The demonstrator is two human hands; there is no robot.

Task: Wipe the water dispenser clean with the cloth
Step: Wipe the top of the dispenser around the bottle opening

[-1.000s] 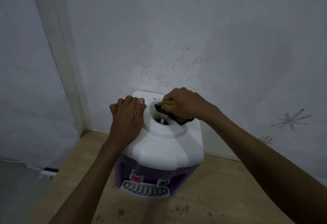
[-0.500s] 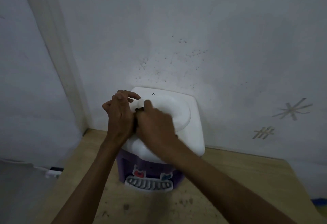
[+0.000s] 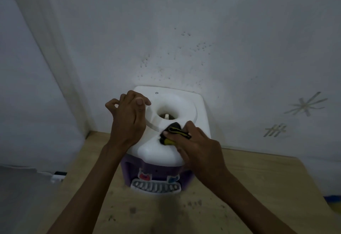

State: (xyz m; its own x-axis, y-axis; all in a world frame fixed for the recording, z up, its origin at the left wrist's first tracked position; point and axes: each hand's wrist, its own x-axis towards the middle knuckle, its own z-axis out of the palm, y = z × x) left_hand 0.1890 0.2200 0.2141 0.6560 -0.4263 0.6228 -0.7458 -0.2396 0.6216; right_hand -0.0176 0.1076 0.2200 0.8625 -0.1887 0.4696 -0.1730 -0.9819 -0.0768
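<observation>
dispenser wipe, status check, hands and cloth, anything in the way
Right hand grips cloth, pressing it on dispenser top, near front of bottle well. Left hand braces left edge. Nothing blocking.

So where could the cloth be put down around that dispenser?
On the wooden table right of the water dispenser, or in front of it. The dispenser's top is crowded: left hand, right hand, cloth.
</observation>
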